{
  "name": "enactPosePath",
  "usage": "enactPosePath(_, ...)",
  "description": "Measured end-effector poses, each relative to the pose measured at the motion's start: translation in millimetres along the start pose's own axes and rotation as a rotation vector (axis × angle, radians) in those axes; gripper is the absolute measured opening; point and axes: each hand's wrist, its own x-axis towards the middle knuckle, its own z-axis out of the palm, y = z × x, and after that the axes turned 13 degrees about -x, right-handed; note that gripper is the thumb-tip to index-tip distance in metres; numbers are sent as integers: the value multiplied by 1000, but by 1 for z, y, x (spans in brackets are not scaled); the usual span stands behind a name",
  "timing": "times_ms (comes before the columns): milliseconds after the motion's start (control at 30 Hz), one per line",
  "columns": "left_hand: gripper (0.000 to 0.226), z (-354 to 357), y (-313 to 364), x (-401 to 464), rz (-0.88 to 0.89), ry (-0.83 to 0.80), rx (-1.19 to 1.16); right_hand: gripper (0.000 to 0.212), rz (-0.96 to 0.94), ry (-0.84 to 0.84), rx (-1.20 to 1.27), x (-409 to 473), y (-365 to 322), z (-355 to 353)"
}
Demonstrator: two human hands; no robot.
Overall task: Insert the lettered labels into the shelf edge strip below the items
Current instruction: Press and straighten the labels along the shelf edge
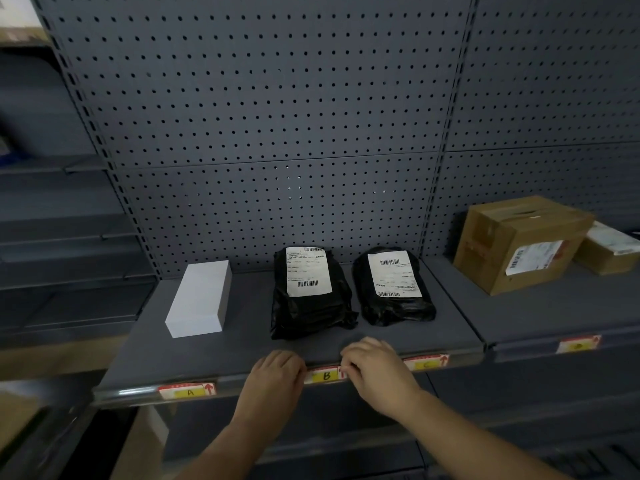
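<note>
Three yellow-and-red labels sit in the clear edge strip of the grey shelf. Label A is below a white box. Label B is below a black parcel. Label C is below a second black parcel. My left hand pinches the left end of label B at the strip. My right hand pinches its right end with curled fingers. The fingertips hide both ends of label B.
A brown cardboard box and a smaller carton stand on the neighbouring shelf to the right, whose strip holds another label. A pegboard back wall rises behind. More shelves lie at left and below.
</note>
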Motion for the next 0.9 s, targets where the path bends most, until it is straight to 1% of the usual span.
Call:
enactPosePath(167,19,2,2,-2,-12,5,-23,13,-1,-1,-14,-2,0,0)
enactPosePath(400,16,2,-3,-3,-6,6,-28,13,5,0,-29,-1,-2,1)
enactPosePath(633,19,1,-4,0,-18,-9,-22,14,-5,-9,-24,1,-1,-2)
enactPosePath(800,10,2,-4,-1,-37,-7,-52,15,-8,-16,-39,1,-1,-2)
enactPosePath(900,10,1,-2,-1,-35,2,-60,14,6,-8,-34,0,-3,-3)
